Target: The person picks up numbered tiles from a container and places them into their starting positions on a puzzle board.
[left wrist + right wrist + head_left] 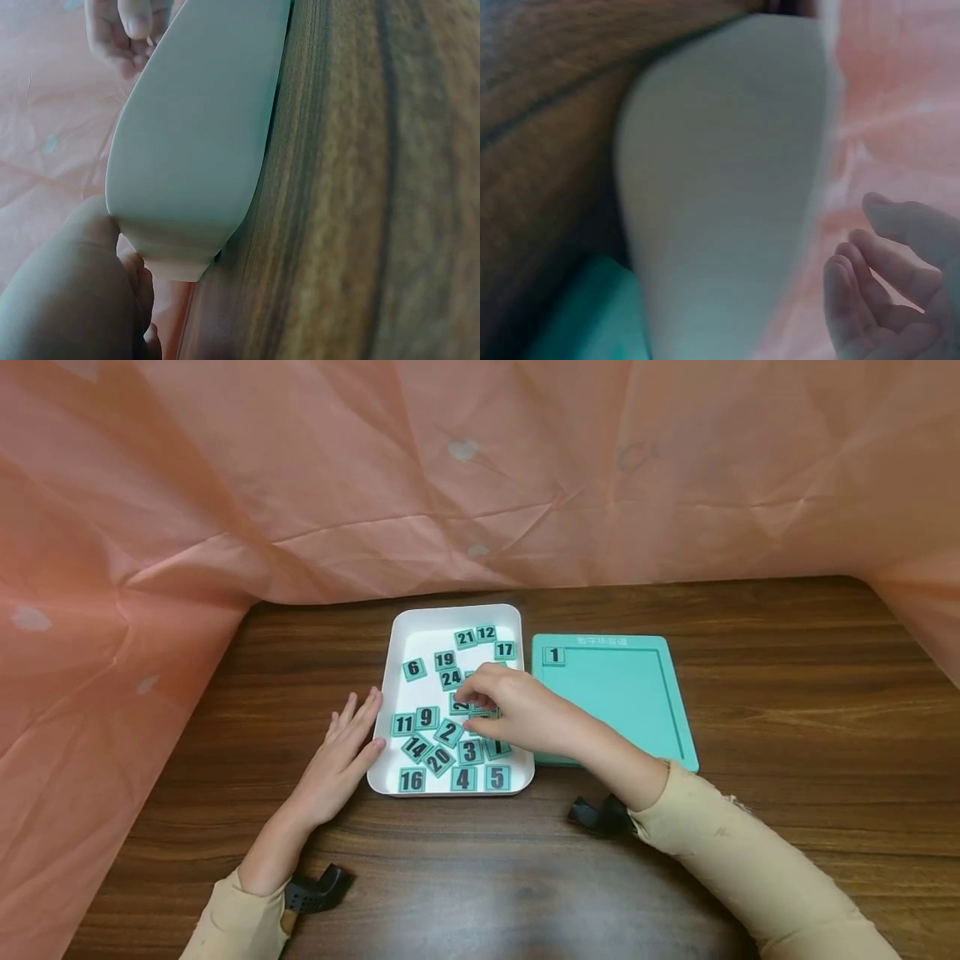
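A white tray (412, 693) holds several loose teal number tiles, among them the 2 tile (448, 732) and the 3 tile (471, 752). Over its right half hovers my right hand (519, 706), fingers bent and thumb apart, hiding some tiles. The right wrist view shows nothing between that hand's thumb and fingers (845, 296). My left hand (341, 768) lies along the tray's left side with fingers extended, the thumb touching its rim. To the right of the tray is a teal board (618, 693) with the 1 tile (554, 656) in its upper left corner.
Everything stands on a dark wood-grain table (787, 710). A pink cloth (480, 468) hangs behind it and along both sides. Black wrist straps, such as the left one (318, 891), sit on both forearms.
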The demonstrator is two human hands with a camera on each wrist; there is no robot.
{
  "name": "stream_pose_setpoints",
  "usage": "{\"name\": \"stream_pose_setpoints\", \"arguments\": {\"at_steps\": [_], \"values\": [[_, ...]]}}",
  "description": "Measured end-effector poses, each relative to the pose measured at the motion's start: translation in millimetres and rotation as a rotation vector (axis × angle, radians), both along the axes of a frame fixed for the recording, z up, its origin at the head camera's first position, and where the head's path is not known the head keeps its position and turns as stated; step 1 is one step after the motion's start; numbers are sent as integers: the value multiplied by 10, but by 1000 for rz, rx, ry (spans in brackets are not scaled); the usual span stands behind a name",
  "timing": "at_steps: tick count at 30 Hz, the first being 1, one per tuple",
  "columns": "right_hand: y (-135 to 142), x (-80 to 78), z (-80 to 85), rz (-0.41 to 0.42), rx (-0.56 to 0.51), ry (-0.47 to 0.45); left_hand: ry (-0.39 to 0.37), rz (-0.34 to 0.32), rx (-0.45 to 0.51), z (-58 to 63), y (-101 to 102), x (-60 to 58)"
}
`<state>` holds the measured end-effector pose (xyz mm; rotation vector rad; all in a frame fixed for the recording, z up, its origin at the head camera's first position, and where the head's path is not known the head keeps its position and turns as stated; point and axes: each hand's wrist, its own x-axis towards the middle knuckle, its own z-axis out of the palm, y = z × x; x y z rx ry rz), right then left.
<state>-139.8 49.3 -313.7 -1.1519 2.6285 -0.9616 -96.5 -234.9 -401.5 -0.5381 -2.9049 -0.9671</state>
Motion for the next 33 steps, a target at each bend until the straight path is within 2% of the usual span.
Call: {"name": "stream_pose_setpoints", "arguments": {"at_steps": [7, 17, 33], "values": [[-179, -37, -155, 12, 53, 17, -1, -8, -1, 0, 8, -5], [-345, -92, -261, 33, 138, -4, 9, -12, 9, 5, 4, -9], [-415, -116, -389, 45, 282, 85, -1, -9, 0, 7, 38, 3]]}}
